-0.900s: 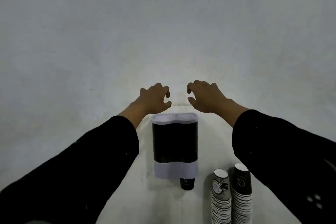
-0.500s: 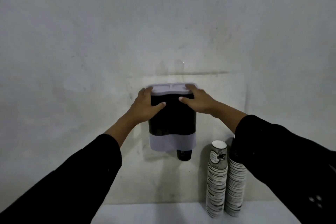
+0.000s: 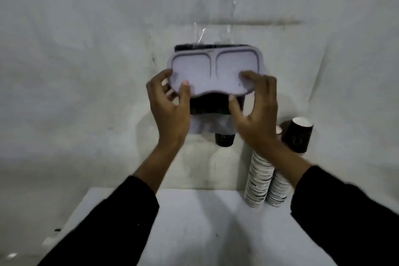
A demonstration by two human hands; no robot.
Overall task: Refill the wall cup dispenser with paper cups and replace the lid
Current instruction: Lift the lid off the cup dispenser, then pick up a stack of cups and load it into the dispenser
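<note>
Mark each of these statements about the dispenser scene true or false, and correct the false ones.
1. Both hands hold the pale lavender plastic lid. True: the left hand and right hand grip its near edge.
2. The lid sits flat and closed on the black wall dispenser. False: it is tilted up, its top face toward the camera.
3. Stacks of striped paper cups stand on the white table, right of the dispenser. True.
4. No cup shows below the dispenser. False: a black paper cup protrudes from its bottom.
5. The person wears white sleeves. False: the sleeves are black.
</note>
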